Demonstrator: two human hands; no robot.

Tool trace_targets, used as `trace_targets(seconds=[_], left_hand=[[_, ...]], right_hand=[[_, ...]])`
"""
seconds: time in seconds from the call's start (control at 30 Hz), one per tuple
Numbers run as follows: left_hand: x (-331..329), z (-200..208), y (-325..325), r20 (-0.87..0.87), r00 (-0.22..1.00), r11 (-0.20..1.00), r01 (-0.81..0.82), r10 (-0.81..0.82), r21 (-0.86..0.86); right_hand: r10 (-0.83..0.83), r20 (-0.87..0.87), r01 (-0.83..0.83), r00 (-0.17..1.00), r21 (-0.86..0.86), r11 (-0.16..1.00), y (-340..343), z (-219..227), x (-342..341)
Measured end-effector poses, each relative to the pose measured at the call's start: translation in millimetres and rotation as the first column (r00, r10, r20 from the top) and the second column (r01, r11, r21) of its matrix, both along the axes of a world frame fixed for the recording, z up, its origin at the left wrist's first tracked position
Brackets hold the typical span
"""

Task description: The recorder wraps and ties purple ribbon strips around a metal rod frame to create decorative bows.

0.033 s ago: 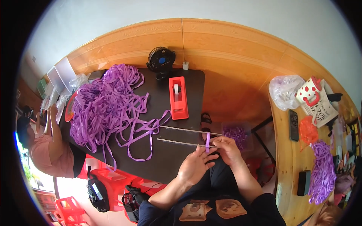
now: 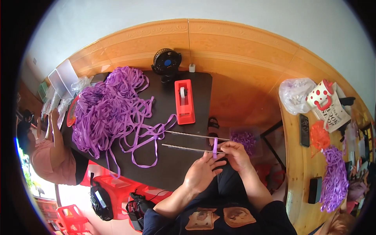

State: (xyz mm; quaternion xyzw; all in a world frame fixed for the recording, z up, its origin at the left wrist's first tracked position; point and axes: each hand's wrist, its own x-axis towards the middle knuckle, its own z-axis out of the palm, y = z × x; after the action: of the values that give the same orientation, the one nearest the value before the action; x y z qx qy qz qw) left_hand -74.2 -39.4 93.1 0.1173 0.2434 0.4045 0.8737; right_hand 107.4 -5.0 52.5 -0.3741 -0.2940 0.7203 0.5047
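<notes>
Two slim metal rods (image 2: 196, 136) run side by side from the dark table out over my lap, their left stretches looking twisted. A narrow purple ribbon band (image 2: 215, 148) spans both rods near their right ends. My left hand (image 2: 201, 172) is open, palm up with fingers spread, its fingertips touching the nearer rod just below the band. Right of the band, my right hand (image 2: 237, 155) is closed, thumb and forefinger pinched at the end of the nearer rod. Its other fingers are partly hidden. A big heap of purple ribbon (image 2: 105, 113) trails loose loops toward the rods.
On the dark table (image 2: 196, 149) stand a red tape dispenser (image 2: 185, 102) and a black fan (image 2: 167, 62). A clear bin (image 2: 244, 141) with purple pieces sits below. The wooden table (image 2: 295, 164) at right holds a phone, cup and ribbon bundle. Another person (image 2: 49, 152) works at far left.
</notes>
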Motion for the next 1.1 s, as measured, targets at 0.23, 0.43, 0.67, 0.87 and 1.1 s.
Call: trace_targets(seconds=[0.23,0.43,0.67,0.87,1.1], left_hand=[[2,11,0,-0.012,1.0,0.999,-0.024,0.025,0.037],[0,3,-1,0.075,0.997,0.999,-0.039,0.038,0.017],[0,7,2,0.024,1.0,1.0,-0.019,0.018,0.021],[-1,4,1,0.059,0.998,0.999,-0.03,0.029,0.016],[0,5,2,0.051,0.999,1.0,-0.017,0.016,0.011]], right_hand=[[0.132,0.078,-0.14,0.988,0.107,0.984,26,-35,2],[0.259,-0.058,-0.255,0.964,0.074,0.964,28,-24,-19],[0.273,-0.211,-0.272,0.939,0.031,0.962,34,-34,-23],[0.289,-0.211,-0.287,0.934,0.042,0.957,36,-30,-22],[0.16,-0.072,-0.161,0.984,-0.005,0.987,32,-20,-24]])
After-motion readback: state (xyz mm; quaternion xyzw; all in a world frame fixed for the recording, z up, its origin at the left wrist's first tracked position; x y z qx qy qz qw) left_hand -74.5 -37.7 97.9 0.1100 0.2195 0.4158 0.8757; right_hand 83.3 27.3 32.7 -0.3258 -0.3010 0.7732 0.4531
